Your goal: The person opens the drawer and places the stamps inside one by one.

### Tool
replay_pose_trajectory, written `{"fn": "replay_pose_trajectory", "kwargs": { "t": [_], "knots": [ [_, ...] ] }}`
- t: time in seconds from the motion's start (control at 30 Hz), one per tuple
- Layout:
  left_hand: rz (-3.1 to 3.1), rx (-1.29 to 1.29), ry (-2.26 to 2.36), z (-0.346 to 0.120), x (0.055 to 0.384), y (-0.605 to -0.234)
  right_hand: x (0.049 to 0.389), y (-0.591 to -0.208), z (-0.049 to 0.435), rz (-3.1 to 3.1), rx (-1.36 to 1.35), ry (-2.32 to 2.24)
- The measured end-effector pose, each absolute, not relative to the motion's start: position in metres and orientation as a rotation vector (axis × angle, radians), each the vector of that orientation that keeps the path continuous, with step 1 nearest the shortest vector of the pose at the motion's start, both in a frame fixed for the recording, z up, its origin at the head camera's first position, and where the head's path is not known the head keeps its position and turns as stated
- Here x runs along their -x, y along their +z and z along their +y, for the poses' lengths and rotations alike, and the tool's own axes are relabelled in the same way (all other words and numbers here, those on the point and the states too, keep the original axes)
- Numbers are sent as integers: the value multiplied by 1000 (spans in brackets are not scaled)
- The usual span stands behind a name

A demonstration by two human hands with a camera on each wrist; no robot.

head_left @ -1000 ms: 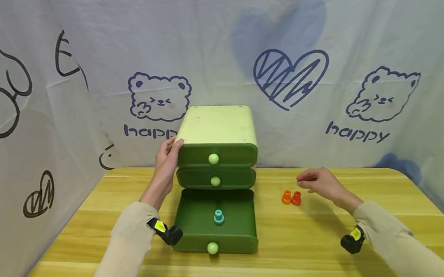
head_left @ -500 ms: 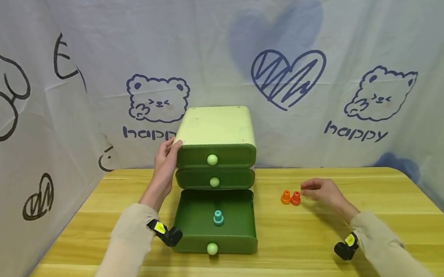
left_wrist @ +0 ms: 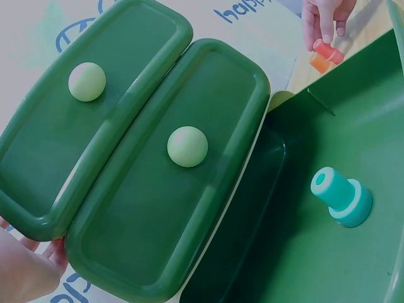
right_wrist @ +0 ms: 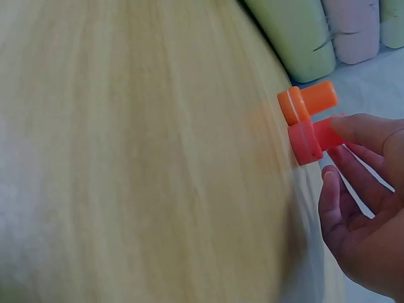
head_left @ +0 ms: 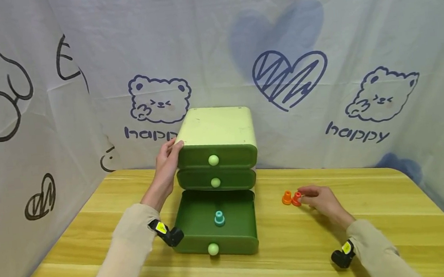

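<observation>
My left hand (head_left: 165, 164) presses against the left side of a small green drawer cabinet (head_left: 217, 128), its thumb by the upper front corner. The bottom drawer (head_left: 199, 241) is pulled out, and a teal stepped peg (head_left: 219, 219) stands in it. To the cabinet's right, my right hand (head_left: 324, 201) pinches the narrow top of a red stepped peg (right_wrist: 305, 144) between thumb and fingers. An orange peg (right_wrist: 294, 106) of the same shape stands right beside the red one. Both appear to be on the table.
The upper drawer (head_left: 231, 155) and middle drawer (head_left: 233, 176) have round pale green knobs. A wooden table (head_left: 297, 256) lies underneath. Behind it hangs a white cloth (head_left: 212, 32) printed with hearts and bears. Black cameras are strapped to both wrists.
My right hand has come down and to the left, from beside the pegs onto the red peg, and now pinches it. The left hand and the drawers have stayed in place.
</observation>
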State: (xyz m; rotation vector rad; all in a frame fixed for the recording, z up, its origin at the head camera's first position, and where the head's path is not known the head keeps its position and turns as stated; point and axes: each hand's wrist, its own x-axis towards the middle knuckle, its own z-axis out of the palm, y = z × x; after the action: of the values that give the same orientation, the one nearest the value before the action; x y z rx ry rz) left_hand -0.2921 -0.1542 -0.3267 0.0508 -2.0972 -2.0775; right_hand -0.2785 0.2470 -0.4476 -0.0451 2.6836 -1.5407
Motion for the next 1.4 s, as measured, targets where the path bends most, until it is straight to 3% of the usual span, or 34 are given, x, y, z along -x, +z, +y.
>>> {"fn": "replay_pose_trajectory", "kwargs": {
  "t": [1.4],
  "knots": [
    [-2086,-26,-2064,-153,292,-329,259,-422,231,2698,152,-1472]
  ]
}}
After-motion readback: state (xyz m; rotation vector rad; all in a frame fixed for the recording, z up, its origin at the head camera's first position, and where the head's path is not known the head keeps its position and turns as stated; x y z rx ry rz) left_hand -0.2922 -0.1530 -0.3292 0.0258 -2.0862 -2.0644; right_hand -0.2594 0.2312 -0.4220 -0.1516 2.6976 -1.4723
